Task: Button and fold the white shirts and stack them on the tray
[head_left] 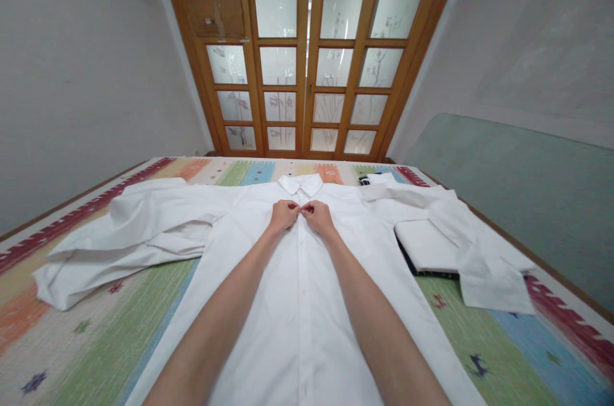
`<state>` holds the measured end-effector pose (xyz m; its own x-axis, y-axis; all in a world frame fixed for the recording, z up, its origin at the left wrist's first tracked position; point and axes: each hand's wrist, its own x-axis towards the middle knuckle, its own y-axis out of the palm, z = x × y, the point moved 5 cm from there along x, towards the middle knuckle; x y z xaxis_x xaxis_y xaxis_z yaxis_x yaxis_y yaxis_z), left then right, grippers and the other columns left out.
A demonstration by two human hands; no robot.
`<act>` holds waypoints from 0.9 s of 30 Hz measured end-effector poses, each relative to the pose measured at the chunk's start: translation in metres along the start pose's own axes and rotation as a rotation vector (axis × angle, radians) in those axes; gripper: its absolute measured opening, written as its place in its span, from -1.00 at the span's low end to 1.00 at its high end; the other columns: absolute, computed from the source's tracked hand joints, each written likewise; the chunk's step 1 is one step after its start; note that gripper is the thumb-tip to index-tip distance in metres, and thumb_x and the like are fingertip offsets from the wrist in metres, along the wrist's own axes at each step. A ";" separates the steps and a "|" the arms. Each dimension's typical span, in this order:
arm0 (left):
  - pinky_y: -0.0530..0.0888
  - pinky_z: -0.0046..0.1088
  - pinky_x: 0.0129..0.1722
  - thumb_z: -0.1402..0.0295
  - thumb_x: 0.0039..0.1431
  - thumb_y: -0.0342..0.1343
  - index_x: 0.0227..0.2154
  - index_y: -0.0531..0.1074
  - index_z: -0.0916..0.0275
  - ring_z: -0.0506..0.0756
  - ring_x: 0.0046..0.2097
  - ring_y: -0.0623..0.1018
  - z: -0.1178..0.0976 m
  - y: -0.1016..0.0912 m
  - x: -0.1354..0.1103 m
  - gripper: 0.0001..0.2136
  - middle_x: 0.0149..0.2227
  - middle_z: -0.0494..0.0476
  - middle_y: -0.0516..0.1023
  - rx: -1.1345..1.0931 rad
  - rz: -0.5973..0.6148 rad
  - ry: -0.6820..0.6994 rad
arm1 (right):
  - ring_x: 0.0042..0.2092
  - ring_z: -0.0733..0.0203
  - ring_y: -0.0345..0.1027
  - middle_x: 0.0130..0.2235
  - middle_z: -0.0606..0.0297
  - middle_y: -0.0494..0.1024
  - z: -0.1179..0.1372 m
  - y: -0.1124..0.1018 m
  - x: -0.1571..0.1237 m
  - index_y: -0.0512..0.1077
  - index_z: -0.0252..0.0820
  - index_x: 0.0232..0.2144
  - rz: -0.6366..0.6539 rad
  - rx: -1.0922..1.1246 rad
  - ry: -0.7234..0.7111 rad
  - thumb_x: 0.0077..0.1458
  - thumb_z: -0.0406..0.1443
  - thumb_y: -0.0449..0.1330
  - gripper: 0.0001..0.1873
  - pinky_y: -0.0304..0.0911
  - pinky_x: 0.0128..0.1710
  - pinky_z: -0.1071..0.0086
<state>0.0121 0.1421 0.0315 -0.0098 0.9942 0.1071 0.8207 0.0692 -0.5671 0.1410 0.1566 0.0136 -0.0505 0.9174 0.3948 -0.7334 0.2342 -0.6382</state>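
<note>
The back of the frame is filled by wooden doors (309, 67) with frosted panes, and a striped cloth (119, 329) is spread below, reaching both lower corners. Across it, through the centre of the frame, a white shirt (285, 313) is laid front up, with one sleeve (119, 233) stretched to the left and the other to the right. By that right sleeve (496, 288), a folded white cloth (422, 246), dark along its underside, is partly covered. The left hand (284, 215) and right hand (318, 217) are held at the centre, fingertips meeting just below the collar (301, 185). In each grip, thumb and fingers are pressed together and the placket (302, 284) is pinched; whether a button is held there cannot be told, the spot being small and covered. If the shirt were tugged sideways, the folded cloth might be shifted by the sleeve lying over it; if the placket were pulled unevenly, it could be puckered; and since so little fabric is pinched, its edge might easily be lost from the fingertips
</note>
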 end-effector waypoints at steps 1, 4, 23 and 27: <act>0.26 -0.57 -0.62 0.43 0.10 0.09 -0.39 0.59 0.34 -0.05 -0.70 0.35 0.000 0.000 0.000 -0.83 -0.72 -0.06 0.38 -0.004 0.004 -0.006 | -0.37 0.24 0.42 -0.40 0.21 0.60 0.000 0.000 0.000 0.60 -0.24 -0.45 0.003 -0.001 0.001 -0.05 -0.44 0.25 -0.88 0.26 -0.30 0.44; 0.26 -0.58 -0.62 0.46 0.09 0.10 -0.41 0.57 0.34 -0.06 -0.71 0.33 0.002 -0.001 0.001 -0.85 -0.74 -0.08 0.35 -0.013 0.010 -0.019 | -0.37 0.22 0.43 -0.40 0.20 0.61 0.001 0.000 0.000 0.60 -0.24 -0.44 0.005 0.007 0.007 -0.05 -0.43 0.24 -0.88 0.27 -0.31 0.44; 0.26 -0.64 -0.63 0.52 0.07 0.14 -0.34 0.52 0.34 -0.11 -0.66 0.35 0.020 0.003 0.013 -0.90 -0.56 0.02 0.52 -0.145 0.007 -0.112 | -0.38 0.24 0.44 -0.40 0.25 0.62 -0.004 0.001 0.001 0.59 -0.21 -0.46 -0.030 0.044 0.028 -0.10 -0.43 0.22 -0.86 0.30 -0.28 0.43; 0.20 -0.63 -0.69 0.49 0.13 0.06 -0.31 0.52 0.36 -0.10 -0.73 0.30 0.019 0.002 0.010 -0.85 -0.71 -0.09 0.36 -0.196 0.080 -0.111 | -0.38 0.25 0.44 -0.40 0.26 0.62 -0.004 0.001 0.001 0.59 -0.20 -0.47 -0.026 0.040 0.026 -0.09 -0.44 0.22 -0.85 0.30 -0.28 0.44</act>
<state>0.0032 0.1540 0.0158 0.0054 0.9996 -0.0282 0.9166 -0.0162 -0.3995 0.1428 0.1590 0.0108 -0.0136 0.9194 0.3930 -0.7607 0.2456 -0.6009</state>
